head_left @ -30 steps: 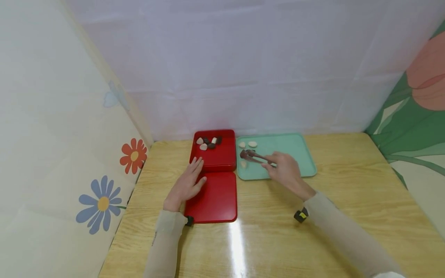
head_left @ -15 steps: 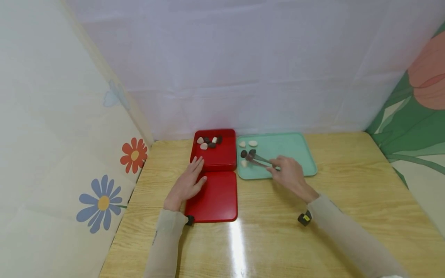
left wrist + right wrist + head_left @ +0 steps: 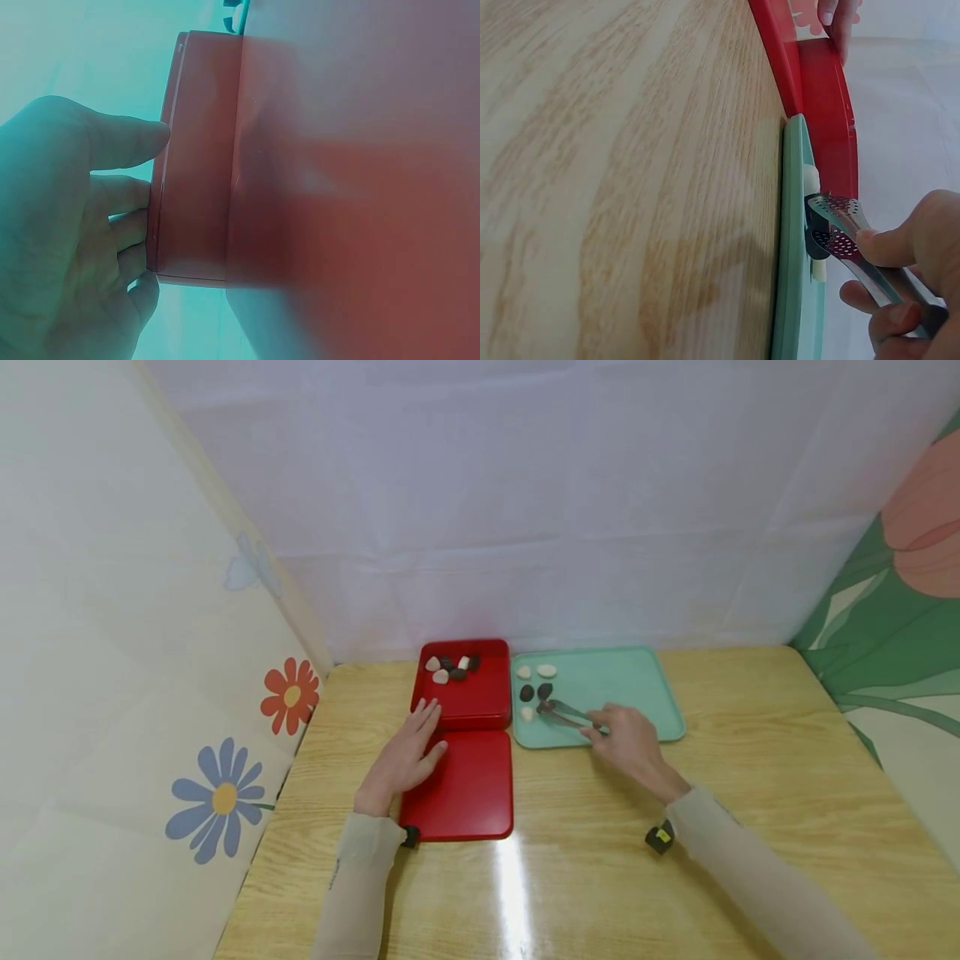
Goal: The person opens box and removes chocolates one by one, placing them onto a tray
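Observation:
My right hand (image 3: 626,739) holds metal tongs (image 3: 566,713) with perforated heads over the left part of the mint-green tray (image 3: 615,685). In the right wrist view the heads of the tongs (image 3: 838,223) stand apart, overlapping the dark stones. A left dark stone (image 3: 527,693) and a right dark stone (image 3: 545,691) lie side by side, just beyond the tips. Around them are white stones (image 3: 547,671), three in all. My left hand (image 3: 403,756) rests with fingers extended at the near left corner of the red box (image 3: 480,697); in the left wrist view its thumb touches the rim.
Several dark and white stones (image 3: 457,674) sit at the back of the red box. In front of it lies a flat red lid (image 3: 457,785). Box and tray stand side by side near the back wall (image 3: 525,527) on a wooden table (image 3: 600,877).
The tongs have moved right and nearer to me, away from the left dark stone, uncovering both dark stones. My right hand shifted slightly with them; my left hand stays put.

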`<state>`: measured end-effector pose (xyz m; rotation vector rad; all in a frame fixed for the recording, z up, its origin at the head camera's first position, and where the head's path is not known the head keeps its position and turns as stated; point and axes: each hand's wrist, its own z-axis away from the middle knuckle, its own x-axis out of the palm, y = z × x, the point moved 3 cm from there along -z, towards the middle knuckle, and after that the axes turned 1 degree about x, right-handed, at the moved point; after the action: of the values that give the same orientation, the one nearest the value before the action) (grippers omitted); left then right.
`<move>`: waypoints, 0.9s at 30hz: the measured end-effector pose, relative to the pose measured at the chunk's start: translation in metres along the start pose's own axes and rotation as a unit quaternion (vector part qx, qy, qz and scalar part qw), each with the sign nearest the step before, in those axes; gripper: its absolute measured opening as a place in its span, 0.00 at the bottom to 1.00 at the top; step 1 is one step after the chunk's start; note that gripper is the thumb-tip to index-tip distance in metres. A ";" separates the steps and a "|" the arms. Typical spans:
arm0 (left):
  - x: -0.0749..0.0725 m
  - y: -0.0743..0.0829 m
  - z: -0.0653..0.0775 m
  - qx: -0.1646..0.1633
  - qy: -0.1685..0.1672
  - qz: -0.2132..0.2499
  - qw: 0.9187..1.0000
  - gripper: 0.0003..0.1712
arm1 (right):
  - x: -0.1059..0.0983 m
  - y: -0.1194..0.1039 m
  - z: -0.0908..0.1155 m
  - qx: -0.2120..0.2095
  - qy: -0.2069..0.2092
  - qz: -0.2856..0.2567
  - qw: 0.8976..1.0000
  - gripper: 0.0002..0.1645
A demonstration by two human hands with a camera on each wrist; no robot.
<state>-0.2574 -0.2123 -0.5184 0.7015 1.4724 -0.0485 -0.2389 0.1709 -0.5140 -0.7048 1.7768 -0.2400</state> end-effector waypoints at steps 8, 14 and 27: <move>0.000 0.000 -0.001 0.002 0.000 -0.001 1.000 0.43 | 0.001 0.004 0.002 0.010 -0.003 -0.005 1.000 0.19; -0.001 0.001 0.000 0.000 -0.003 0.000 1.000 0.43 | 0.002 0.005 0.003 0.013 -0.003 -0.003 1.000 0.19; -0.001 0.001 0.000 0.005 -0.004 0.006 1.000 0.43 | 0.007 0.006 0.003 0.018 -0.006 0.005 1.000 0.20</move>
<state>-0.2566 -0.2117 -0.5170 0.7178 1.4600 -0.0486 -0.2392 0.1719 -0.5237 -0.6687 1.7606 -0.2603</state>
